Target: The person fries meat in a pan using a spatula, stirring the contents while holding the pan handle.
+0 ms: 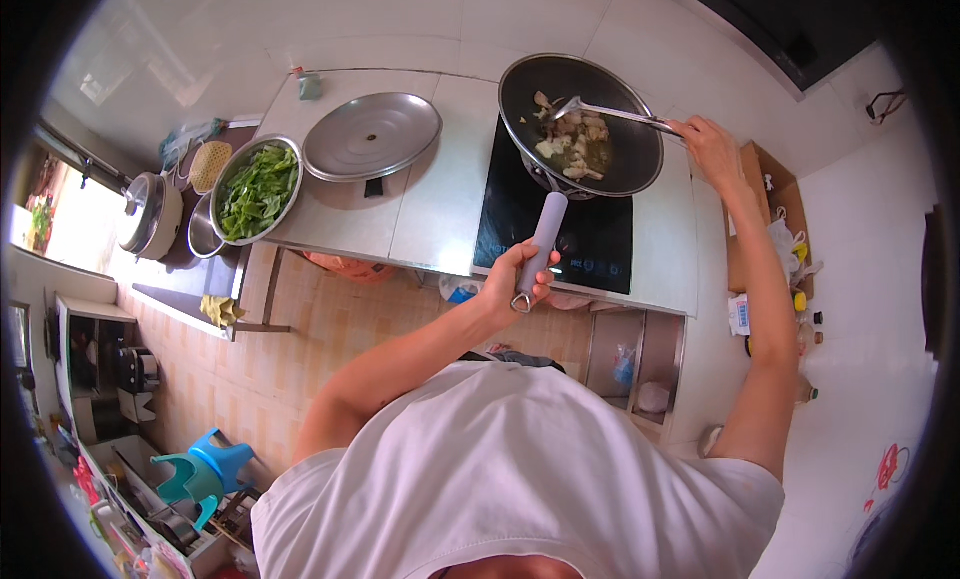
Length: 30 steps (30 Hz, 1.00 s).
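A dark wok (634, 155) is tilted over the black glass cooktop (517, 226). My left hand (517, 279) grips its mauve handle (541, 234), which has a metal hanging ring at the end. Pale meat pieces (577, 144) lie in oil inside the wok. With my right hand (709, 148) I hold the dark end of a metal spatula (619, 114); its head is among the meat. To the left of the cooktop, a round metal lid (373, 136) rests on the counter, and a metal basin (298, 196) holds chopped leafy greens (259, 193).
A rice cooker (154, 215) and a small metal pot (201, 230) stand at the far left. On the right, a cardboard box (757, 178) holds bags, with bottles (806, 339) nearby. A range hood (787, 31) hangs at upper right. Plastic stools (221, 455) stand at lower left.
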Each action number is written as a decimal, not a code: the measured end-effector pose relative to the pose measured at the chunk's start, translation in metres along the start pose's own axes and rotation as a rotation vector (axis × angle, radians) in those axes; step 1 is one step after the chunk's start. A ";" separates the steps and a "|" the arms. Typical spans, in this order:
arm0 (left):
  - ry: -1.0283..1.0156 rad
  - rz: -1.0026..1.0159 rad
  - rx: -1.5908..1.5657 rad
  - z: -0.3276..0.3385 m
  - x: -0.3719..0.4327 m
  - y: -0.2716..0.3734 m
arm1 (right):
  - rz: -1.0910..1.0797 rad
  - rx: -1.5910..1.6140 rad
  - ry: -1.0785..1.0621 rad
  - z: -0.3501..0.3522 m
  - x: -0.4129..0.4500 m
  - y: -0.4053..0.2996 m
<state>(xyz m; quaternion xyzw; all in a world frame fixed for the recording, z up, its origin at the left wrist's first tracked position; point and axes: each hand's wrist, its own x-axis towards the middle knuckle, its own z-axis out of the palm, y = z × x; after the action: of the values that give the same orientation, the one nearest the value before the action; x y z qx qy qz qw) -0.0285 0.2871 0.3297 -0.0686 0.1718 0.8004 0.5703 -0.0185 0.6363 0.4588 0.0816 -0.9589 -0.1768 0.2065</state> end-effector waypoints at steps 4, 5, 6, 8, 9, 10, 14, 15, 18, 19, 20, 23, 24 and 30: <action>0.015 -0.006 -0.022 -0.001 0.002 0.000 | 0.309 0.002 -0.141 0.008 0.014 -0.042; -0.001 -0.015 -0.024 0.000 0.003 0.001 | 0.308 0.004 -0.137 0.012 0.010 -0.045; -0.019 -0.026 -0.030 0.001 0.002 0.000 | 0.318 0.029 -0.140 0.015 0.007 -0.049; -0.021 -0.004 -0.008 0.002 -0.001 0.001 | 0.290 0.090 -0.136 0.013 -0.005 -0.051; -0.025 0.018 0.013 0.003 -0.001 0.000 | 0.286 0.087 -0.139 0.006 -0.006 -0.050; -0.028 0.019 0.007 0.002 -0.001 0.000 | 0.302 0.096 -0.181 -0.003 -0.006 -0.048; -0.010 0.004 -0.017 -0.001 0.000 0.000 | 0.349 0.141 -0.171 -0.011 -0.001 -0.052; -0.012 -0.008 -0.023 0.001 0.001 0.001 | 0.353 0.140 -0.169 -0.008 -0.001 -0.051; 0.001 0.006 0.013 0.005 -0.001 0.001 | 0.296 0.144 -0.129 0.000 -0.007 -0.041; -0.001 0.007 0.010 0.004 -0.001 0.001 | 0.247 0.116 -0.149 -0.005 -0.011 -0.028; -0.004 0.007 0.005 0.002 0.000 0.001 | 0.199 0.087 -0.168 -0.008 -0.013 -0.018; 0.005 0.011 -0.010 0.001 0.000 0.002 | 0.281 0.073 -0.228 -0.020 -0.003 -0.013; 0.016 0.005 -0.010 0.002 0.000 0.002 | 0.284 0.071 -0.229 -0.018 -0.004 -0.018; -0.044 0.008 0.002 -0.002 0.002 0.000 | 0.428 0.055 -0.244 -0.004 -0.023 -0.048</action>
<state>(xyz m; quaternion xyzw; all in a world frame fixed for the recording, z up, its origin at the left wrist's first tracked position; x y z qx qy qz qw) -0.0296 0.2881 0.3276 -0.0495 0.1604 0.8037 0.5708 0.0081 0.5958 0.4357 -0.1399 -0.9766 -0.1113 0.1197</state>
